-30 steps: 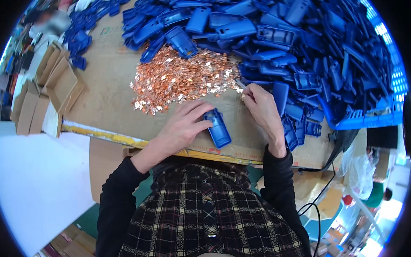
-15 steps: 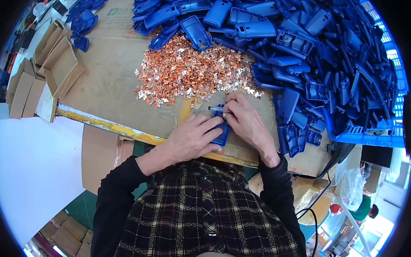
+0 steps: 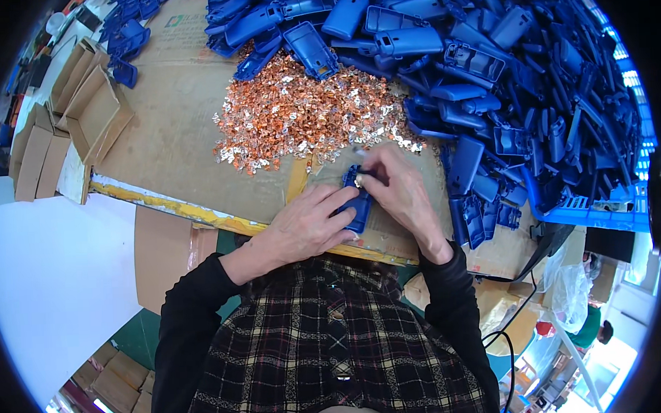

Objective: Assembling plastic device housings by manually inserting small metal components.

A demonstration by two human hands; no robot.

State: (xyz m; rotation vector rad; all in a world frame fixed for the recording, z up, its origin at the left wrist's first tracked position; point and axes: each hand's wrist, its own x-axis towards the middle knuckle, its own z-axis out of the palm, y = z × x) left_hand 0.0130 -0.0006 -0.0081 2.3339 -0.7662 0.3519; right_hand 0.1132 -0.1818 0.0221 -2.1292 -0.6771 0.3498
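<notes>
- Fingers of the bare left hand [image 3: 309, 220] clasp an oblong, hollow casing of blue plastic [image 3: 358, 216], steadying it on the work surface near the front edge, its far end pointing away from the person.
- Bare right hand [image 3: 400, 186] bends over that far end, thumb and forefinger pinched together at a small shiny metal piece [image 3: 358, 181]; whether the piece is seated in the casing or only held there, I cannot tell.
- Slim greyish rod [image 3: 360, 154] pokes out beyond the right fingers, apparently gripped by them, though most of it is hidden.
- Progress looks partial: one casing is being worked on, and the metal piece is at it but not clearly fixed.
- Plenty seems left: a broad mound of small coppery and silvery metal pieces [image 3: 306, 120] lies just beyond the hands, and a large heap of blue casings [image 3: 412, 43] rises behind and to the right, reaching into a blue plastic basket [image 3: 600, 215]. Which of these are finished, I cannot tell.
- Work surface of brown cardboard [image 3: 167, 125] ends in a worn yellow edge [image 3: 178, 207]; open cardboard boxes [image 3: 94, 116] stand at its left.
- Room beyond: a black cable [image 3: 509, 353], a clear plastic bag [image 3: 566, 280] and a person in green [image 3: 588, 328] at lower right.
</notes>
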